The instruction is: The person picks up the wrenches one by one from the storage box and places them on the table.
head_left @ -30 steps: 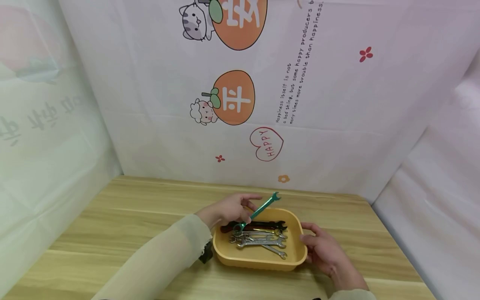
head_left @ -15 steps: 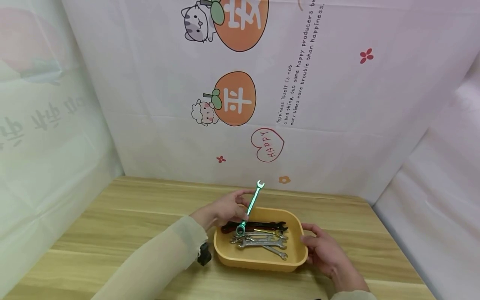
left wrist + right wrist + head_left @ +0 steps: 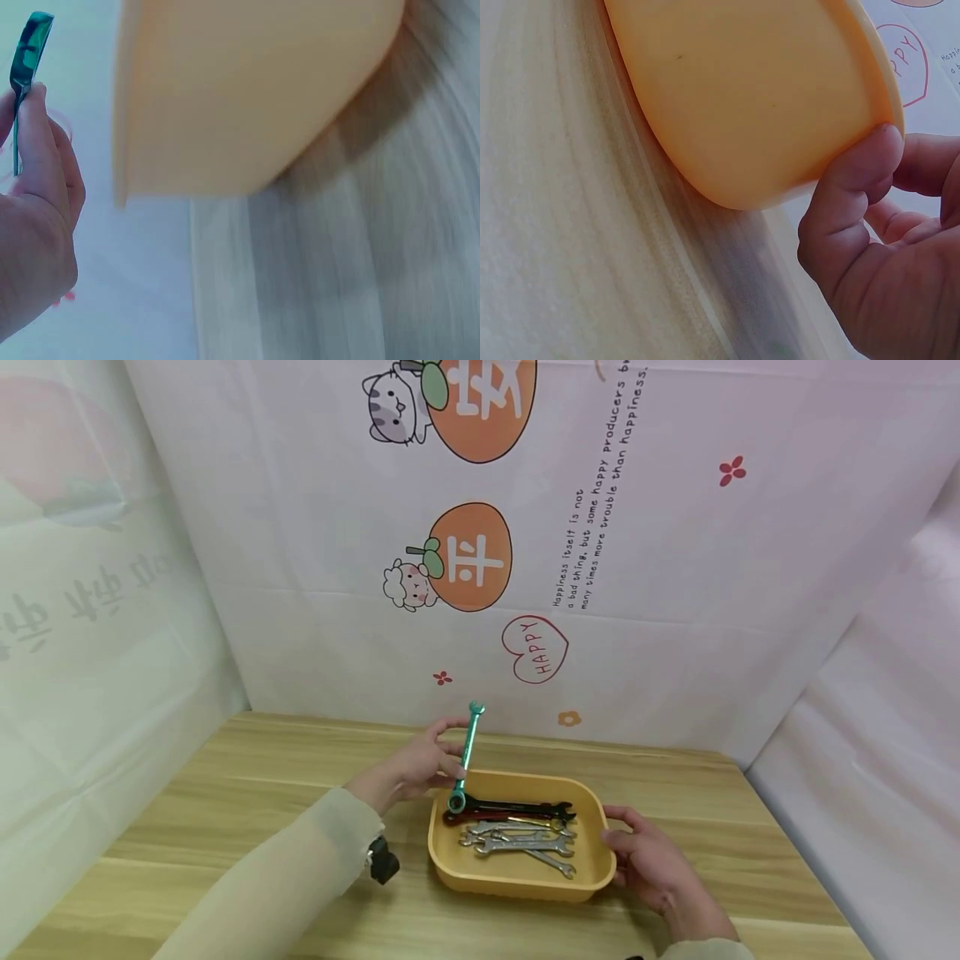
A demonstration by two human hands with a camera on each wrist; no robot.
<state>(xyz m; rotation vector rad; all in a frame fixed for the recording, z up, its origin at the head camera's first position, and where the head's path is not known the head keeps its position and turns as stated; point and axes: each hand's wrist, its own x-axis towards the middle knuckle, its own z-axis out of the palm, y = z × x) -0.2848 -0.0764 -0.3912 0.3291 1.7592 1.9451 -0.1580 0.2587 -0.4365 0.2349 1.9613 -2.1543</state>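
The far side is filled by a white cloth, printed with orange fruits, small animals and a red heart. Below it, a wood-grained table is seen, and on this a yellow tray with rounded corners is set. The tray's right end is gripped by the right hand — its wall is pinched between the thumb and the curled fingers. By the left hand, a green wrench is held at the tray's far left corner, pinched between thumb and fingers, its open end pointed upward. Whether the tray is touched by the ring end cannot be told. Inside the tray, a black wrench is laid along the far side — nearer, several silver wrenches are heaped. At the left wrist, a small black device is worn.
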